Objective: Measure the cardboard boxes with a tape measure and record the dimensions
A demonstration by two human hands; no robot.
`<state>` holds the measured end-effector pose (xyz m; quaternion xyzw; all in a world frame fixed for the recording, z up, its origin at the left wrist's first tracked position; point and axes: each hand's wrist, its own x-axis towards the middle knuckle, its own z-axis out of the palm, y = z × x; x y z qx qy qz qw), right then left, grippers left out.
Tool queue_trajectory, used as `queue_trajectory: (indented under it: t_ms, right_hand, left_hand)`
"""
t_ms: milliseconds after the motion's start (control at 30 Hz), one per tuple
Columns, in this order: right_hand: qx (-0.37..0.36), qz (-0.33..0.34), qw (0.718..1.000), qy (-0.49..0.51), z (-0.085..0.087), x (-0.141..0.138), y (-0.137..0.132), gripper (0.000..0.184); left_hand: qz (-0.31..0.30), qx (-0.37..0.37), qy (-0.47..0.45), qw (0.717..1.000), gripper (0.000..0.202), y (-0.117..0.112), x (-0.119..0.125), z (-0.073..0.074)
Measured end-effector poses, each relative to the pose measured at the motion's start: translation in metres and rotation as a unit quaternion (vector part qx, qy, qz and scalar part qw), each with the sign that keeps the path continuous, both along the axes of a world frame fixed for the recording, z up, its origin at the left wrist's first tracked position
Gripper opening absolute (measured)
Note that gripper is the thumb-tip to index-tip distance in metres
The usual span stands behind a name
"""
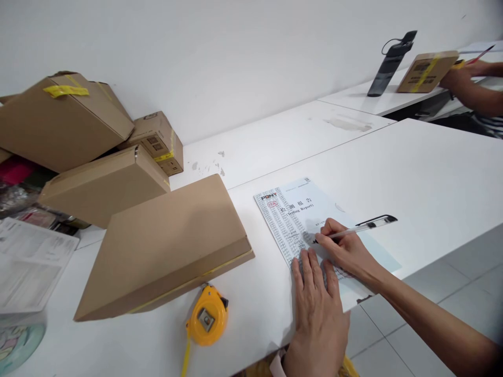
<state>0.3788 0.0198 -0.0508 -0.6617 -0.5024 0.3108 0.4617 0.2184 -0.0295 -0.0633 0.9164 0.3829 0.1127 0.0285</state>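
Pale-blue paper lay under both hands on my feed: a PONY Testing Report, close to the near edge of the white tabletop, just right of a flat cardboard box. I had the right hand pinching a clear-barrelled pen, its tip at the cover; I couldn't make out any fresh mark. The left hand lay flat with fingers extended on the report's lower part, grasping nothing. I judged the step to be writing, with the next stroke calling for steady paper. A yellow tape measure rested beside the box. Worn patches marked the tabletop toward the white wall; stacked cartons leaned at left, pale floor tiles showed below, and a co-worker's forearm appeared beyond a dark water bottle.
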Motion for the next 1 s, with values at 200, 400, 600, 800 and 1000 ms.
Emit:
queue_trajectory:
  t_ms: [200, 400, 600, 800, 1000]
  right_hand:
    - [0.019, 0.041, 0.994, 0.103, 0.001, 0.001, 0.003, 0.034]
    - [-0.011, 0.027, 0.999, 0.025, -0.004, 0.001, 0.006, 0.042]
    - [0.004, 0.027, 0.999, -0.04, -0.007, 0.0, 0.006, 0.036]
    - [-0.004, 0.036, 0.998, -0.05, -0.014, 0.003, 0.006, 0.031]
    - [-0.009, 0.042, 0.998, -0.05, -0.012, 0.001, 0.006, 0.029]
  left_hand:
    - [0.001, -0.007, 0.007, 1.0, 0.093, 0.0, 0.0, 0.003]
    - [0.003, 0.003, 0.006, 1.0, 0.091, -0.002, -0.002, 0.005]
    - [0.015, 0.027, 0.013, 0.999, 0.091, -0.001, 0.0, 0.004]
    - [0.011, 0.03, 0.017, 0.999, 0.091, -0.001, 0.0, 0.002]
    - [0.009, 0.032, 0.014, 0.999, 0.092, -0.001, -0.001, 0.004]
